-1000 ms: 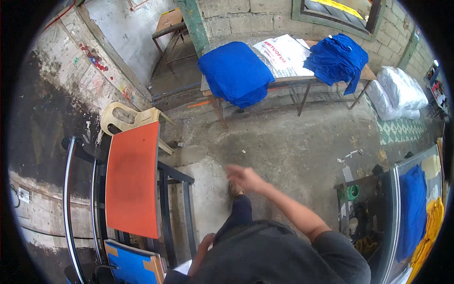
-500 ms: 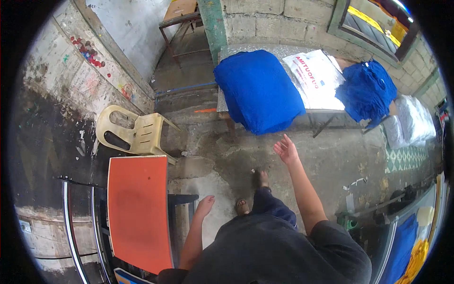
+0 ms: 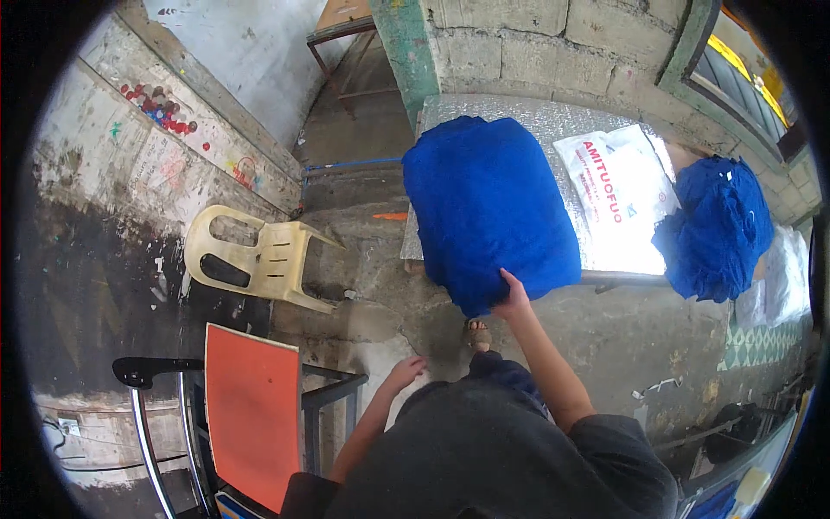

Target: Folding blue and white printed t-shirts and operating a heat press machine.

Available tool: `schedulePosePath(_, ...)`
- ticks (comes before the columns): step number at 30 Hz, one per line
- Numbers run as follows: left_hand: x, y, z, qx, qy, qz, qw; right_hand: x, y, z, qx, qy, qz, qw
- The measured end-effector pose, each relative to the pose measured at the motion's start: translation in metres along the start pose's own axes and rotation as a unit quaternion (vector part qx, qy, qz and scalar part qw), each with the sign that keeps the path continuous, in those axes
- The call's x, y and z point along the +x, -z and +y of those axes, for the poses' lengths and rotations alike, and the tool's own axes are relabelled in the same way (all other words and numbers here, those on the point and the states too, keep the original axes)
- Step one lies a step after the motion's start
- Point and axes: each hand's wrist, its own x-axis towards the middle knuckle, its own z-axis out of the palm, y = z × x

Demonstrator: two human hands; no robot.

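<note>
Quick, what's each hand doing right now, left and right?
Left hand: open, fingers loose, holding nothing, hanging at the person's side.
Right hand: on the near edge of the blue fabric stack; a closed grip cannot be told.

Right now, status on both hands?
Right hand touching blue fabric stack at its near edge. Left hand free, low. Nothing between.

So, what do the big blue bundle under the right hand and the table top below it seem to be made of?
The blue bundle, which the right hand touches at its near edge, looks like soft matte cloth: it sags and creases at the edges. The table top looks like shiny silver foil or padded sheet, since it glints and shows a fine dimpled pattern; which one is unclear.
</note>
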Motion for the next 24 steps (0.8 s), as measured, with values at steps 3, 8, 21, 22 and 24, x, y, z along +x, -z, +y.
schedulePosePath(3, 0.037, -0.016, 0.063, -0.110, -0.054, -0.052, 0.991, -0.003, -0.015, -0.052, 0.036, -0.001, -0.120, 0.992)
schedulePosePath(8, 0.063, -0.051, 0.159, -0.320, 0.056, -0.075, 0.943, -0.070, -0.140, -0.136, 0.088, 0.261, -0.264, 0.924)
schedulePosePath(21, 0.124, -0.110, 0.299, -0.765, -0.073, -0.151, 0.622, -0.183, -0.221, -0.165, 0.532, -0.113, -0.449, 0.709)
schedulePosePath(22, 0.130, -0.091, 0.310, -0.772, -0.079, -0.192, 0.601, -0.185, -0.211, -0.177, 0.516, -0.107, -0.452, 0.720)
schedulePosePath(24, 0.148, -0.041, 0.329, -0.777, -0.089, -0.227, 0.580, -0.184, -0.201, -0.192, 0.488, -0.084, -0.491, 0.717)
